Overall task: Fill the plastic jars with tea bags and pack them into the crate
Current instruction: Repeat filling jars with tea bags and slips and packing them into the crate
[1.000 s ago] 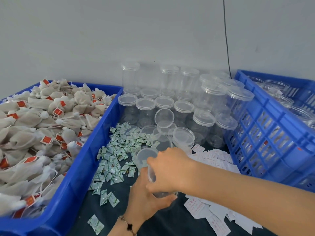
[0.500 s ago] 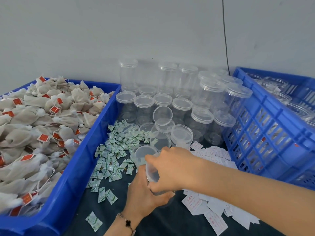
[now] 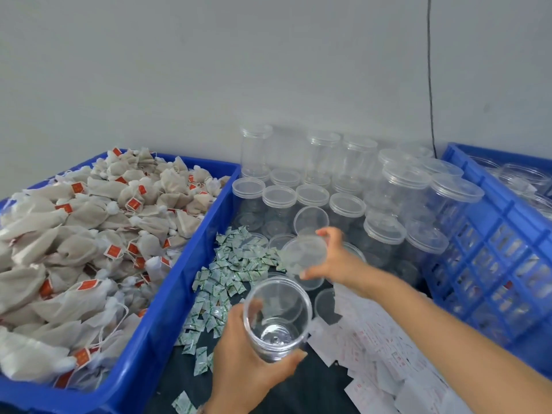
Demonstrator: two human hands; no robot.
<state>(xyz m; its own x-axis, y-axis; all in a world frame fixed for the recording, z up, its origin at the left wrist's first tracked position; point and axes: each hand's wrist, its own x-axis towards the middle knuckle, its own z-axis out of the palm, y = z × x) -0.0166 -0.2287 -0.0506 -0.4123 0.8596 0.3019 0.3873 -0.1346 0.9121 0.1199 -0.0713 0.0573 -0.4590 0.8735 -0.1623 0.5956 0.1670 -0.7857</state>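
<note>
My left hand (image 3: 249, 358) grips a clear plastic jar (image 3: 276, 316) from below, its open mouth facing me and nothing inside. My right hand (image 3: 334, 259) pinches the jar's clear lid (image 3: 304, 253) by its rim, lifted off and held above and behind the jar. A blue bin (image 3: 167, 297) on the left is heaped with beige tea bags (image 3: 89, 243) carrying red tags. Many lidded clear jars (image 3: 346, 204) stand at the back. The blue slatted crate (image 3: 493, 240) on the right holds several jars.
Small green-and-white sachets (image 3: 233, 270) are scattered on the dark tabletop beside the bin. White printed paper slips (image 3: 385, 351) lie under my right forearm. Loose lids and open jars (image 3: 310, 218) stand behind my hands. A grey wall with a black cable (image 3: 429, 70) closes the back.
My right hand has taken the lid off the jar and lifted it up and back. My left hand has tilted the jar so its open mouth faces me.
</note>
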